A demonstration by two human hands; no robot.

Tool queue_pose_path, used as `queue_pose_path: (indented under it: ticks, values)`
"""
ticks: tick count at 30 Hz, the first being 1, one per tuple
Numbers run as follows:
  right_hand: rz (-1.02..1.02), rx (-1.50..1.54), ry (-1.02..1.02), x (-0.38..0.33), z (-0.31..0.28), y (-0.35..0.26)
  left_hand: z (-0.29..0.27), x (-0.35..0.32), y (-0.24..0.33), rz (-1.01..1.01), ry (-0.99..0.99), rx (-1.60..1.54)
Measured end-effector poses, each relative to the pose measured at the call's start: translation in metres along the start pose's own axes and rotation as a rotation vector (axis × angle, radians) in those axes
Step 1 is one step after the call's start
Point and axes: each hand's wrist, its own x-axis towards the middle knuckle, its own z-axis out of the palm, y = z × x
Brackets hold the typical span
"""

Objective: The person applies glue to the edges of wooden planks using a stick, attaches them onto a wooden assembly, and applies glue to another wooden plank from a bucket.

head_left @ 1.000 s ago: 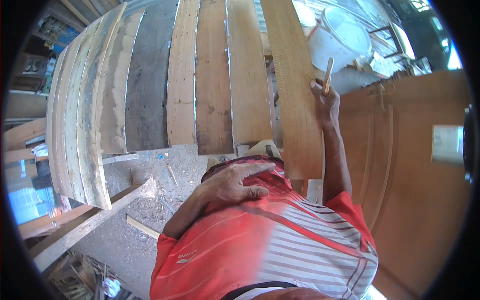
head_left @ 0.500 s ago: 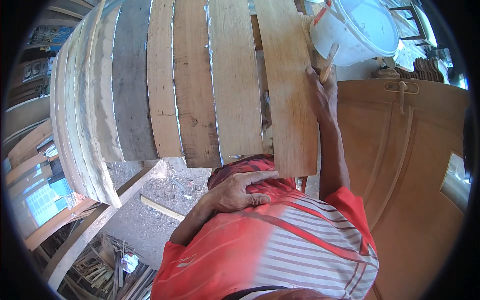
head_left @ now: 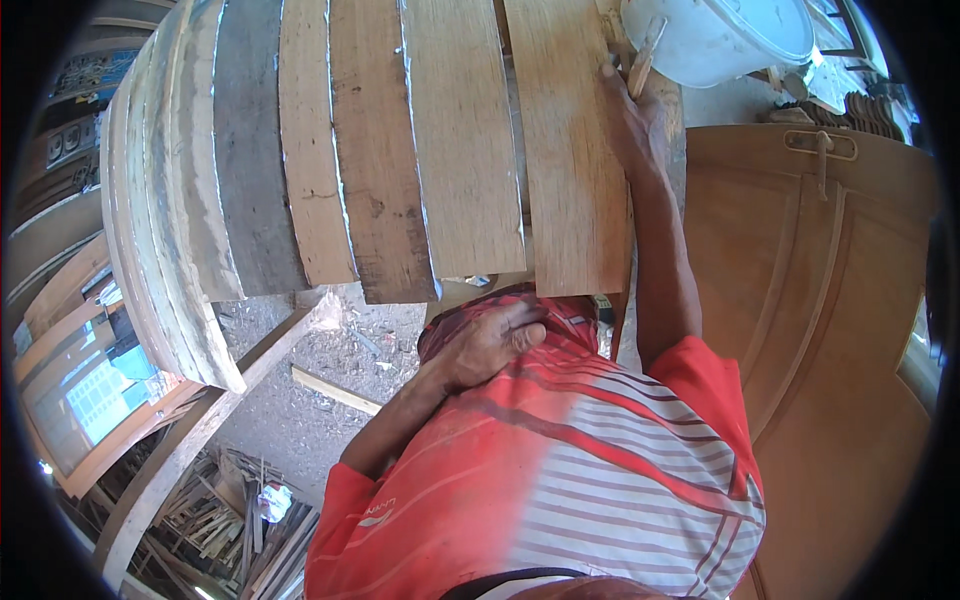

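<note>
Head view: right hand [head_left: 632, 110] grips a wooden stick [head_left: 643, 58] at the light plank's [head_left: 565, 160] right edge; left hand [head_left: 490, 342] rests open on the red striped shirt [head_left: 560, 470].

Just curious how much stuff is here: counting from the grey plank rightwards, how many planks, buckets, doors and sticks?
Planks: 5
White bucket: 1
Wooden door: 1
Stick in right hand: 1
Total: 8

The left hand [head_left: 490, 345] lies flat against the person's own belly, fingers loosely spread, the forearm bent back toward the body. The right arm is stretched straight out ahead, and the right hand [head_left: 630, 115] is closed with fingers curled around something thin.
</note>
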Motion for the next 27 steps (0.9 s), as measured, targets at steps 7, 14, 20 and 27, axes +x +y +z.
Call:
queue_pose_path:
  ticks: [7,14,20,27]
  values:
    - [0.035,-0.067,-0.009,0.021,0.003,0.018,0.005,0.021,0.006,-0.044,0.028,-0.464]
    - [-0.1,0.101,-0.006,0.023,0.01,0.013,0.004,0.028,-0.004,-0.038,0.171,-0.86]
    - [-0.209,0.074,0.044,0.032,0.012,0.003,-0.001,0.03,-0.005,0.008,0.181,-0.923]
    - [-0.164,-0.023,0.051,0.044,0.017,0.016,-0.006,0.032,-0.003,-0.032,0.209,-0.926]
